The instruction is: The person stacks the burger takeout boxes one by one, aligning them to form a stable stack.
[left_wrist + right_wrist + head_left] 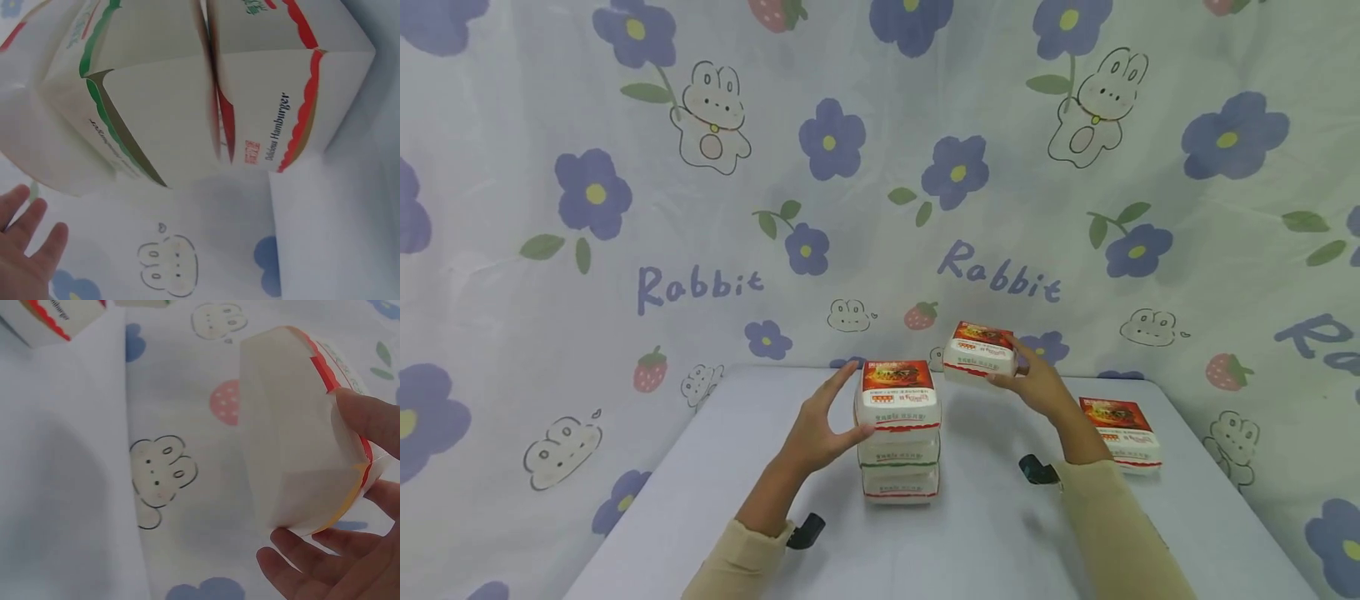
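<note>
Pale sleeves (737,558) come in nearest, a dark wrist device (806,531) at each cuff, above the white bench (898,554). Just right of the left hand (818,429) stands a stack (898,452) of three burger boxes; that hand is spread wide, thumb and fingers well parted, gripping nothing, and whether its thumb touches the top box (901,408) I cannot tell. A nudge there could well topple the column, since the cartons look light and a gap shows between the middle box (150,119) and the lowest box (269,112). Right of the right forearm sits a lone box (1118,417), which a careless swing of that sleeve might shove. Farther out, the right hand (1036,383) pinches a raised box (977,354) at its right end, between thumb and fingers; held so, it may tip or slip if the hold loosens, or buckle if squeezed hard. As for writing, "Delicious Hamburger" runs along the lowest box's side, near a red stamp too small to make out; the visible lids carry a burger picture and lettering I cannot read. Behind both hands, the patterned cloth (880,233) says "Rabbit" twice in full.
</note>
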`<state>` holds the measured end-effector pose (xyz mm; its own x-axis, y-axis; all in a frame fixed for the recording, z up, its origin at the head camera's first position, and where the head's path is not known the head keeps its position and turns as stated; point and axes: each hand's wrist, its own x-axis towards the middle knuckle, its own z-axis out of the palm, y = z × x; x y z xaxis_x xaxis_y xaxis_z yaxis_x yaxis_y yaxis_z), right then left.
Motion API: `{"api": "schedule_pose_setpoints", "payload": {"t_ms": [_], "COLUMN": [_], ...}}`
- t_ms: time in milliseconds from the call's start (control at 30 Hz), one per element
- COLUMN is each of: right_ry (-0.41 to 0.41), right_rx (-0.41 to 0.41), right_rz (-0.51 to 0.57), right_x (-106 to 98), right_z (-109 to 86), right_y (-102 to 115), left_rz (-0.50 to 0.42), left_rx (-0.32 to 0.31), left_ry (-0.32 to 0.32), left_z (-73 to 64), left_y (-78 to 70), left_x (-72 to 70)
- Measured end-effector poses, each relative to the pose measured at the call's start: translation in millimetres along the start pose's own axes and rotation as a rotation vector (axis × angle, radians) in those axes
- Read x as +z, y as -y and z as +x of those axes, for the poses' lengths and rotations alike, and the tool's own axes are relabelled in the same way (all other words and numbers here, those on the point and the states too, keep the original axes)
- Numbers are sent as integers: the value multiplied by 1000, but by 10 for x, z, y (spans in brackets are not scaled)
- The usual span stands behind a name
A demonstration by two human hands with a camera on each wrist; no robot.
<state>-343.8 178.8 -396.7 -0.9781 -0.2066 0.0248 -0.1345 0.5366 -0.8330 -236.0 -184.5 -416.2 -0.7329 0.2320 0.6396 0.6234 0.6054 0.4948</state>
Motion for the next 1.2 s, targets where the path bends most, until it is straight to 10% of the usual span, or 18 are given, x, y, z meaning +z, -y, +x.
{"api": "schedule_pose_setpoints", "payload": {"t_ms": [1200], "right_ry": [-13], "right_rx": [-178], "right_rz": [67], "right_x": [-89], "right_z": [-256], "right_y": [705], "left_rz": [-19], "left_rx": [-12], "left_ry": [-20], "left_z": [201], "left_y": [-111], "left_x": [54]}}
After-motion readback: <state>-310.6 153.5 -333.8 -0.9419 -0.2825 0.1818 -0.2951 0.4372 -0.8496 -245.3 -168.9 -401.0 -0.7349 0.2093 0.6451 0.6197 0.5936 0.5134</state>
